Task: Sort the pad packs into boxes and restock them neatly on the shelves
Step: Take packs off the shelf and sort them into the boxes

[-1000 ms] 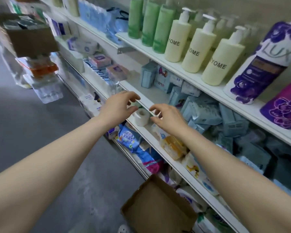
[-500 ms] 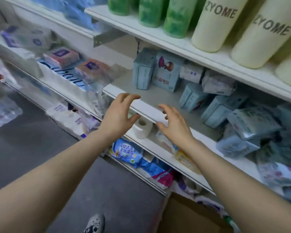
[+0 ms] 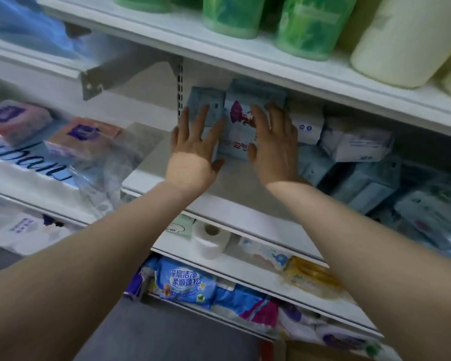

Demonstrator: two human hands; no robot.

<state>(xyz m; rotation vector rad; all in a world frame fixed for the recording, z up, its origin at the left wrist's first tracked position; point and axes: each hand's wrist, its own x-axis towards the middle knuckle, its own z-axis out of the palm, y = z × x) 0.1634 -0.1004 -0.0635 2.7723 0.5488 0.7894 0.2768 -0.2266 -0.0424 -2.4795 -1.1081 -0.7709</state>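
1. Right now, white shelf [image 3: 151, 175] holds pale-blue pad packs at its back.
2. Left hand [image 3: 193, 149], fingers straight, flat on narrow pack [image 3: 208, 110].
3. Right hand [image 3: 274, 144], fingers straight, flat on wider pack [image 3: 238, 131] w/ purple print, just beside the narrow pack.

Brightness: soft, even indoor light, fairly dim under each shelf board
Light source: from above and in front; the forearms are lit pale while the left hand [image 3: 193, 147] and right hand [image 3: 272, 144] turn darker inside the shelf [image 3: 245, 209]
Shadows: a sharp edge of shade crosses both wrists; deep shade at the right of the frame over the pad packs [image 3: 359, 142]
Glare: faint sheen on the cream bottle [image 3: 401, 40] at upper right
Blur: motion smear at left, where the pink packs [image 3: 16, 121] and lettering are streaked
Distortion: wide-angle bending, shelf lines slant and the forearms swell toward the lower corners
Focus: centre clearest, print on the blue bag [image 3: 185, 285] readable, edges soft
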